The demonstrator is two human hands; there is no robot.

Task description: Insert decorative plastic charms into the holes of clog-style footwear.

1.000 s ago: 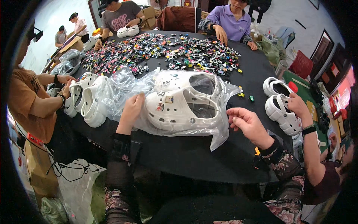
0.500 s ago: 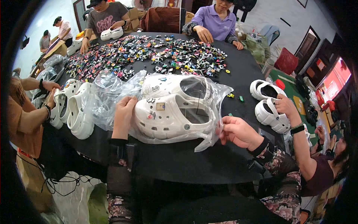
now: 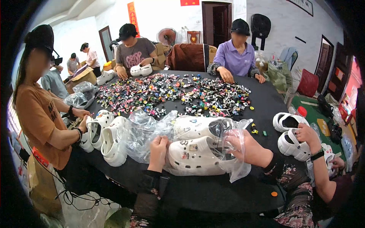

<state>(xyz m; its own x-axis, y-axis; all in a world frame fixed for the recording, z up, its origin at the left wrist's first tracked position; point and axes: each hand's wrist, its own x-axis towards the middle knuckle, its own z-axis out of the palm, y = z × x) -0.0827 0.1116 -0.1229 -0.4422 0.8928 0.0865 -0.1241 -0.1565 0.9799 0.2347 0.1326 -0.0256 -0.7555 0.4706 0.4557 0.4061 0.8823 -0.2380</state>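
Observation:
A pair of white clogs (image 3: 205, 157) with small charms on them lies on its side inside a clear plastic bag (image 3: 239, 171). My left hand (image 3: 157, 150) is closed on the bag's film by the toe of the near clog, fingertips pinched together. At the other end, my right hand (image 3: 251, 150) reaches into the bag's mouth. Its fingers curl at the heel opening of the near clog, partly veiled by the film. Crumpled clear plastic (image 3: 142, 133) lies left of the toes.
A big heap of colourful shoe charms (image 3: 171, 95) covers the far table. More white clogs stand left (image 3: 114, 142) and right (image 3: 292, 144), where co-workers' hands hold some. Co-workers sit across the table. A small orange piece (image 3: 274, 193) lies near the front edge.
My right hand has gone from the bag's outer edge into its mouth, at the clog's heel. My left hand keeps its hold. The view has tilted up and shifted left.

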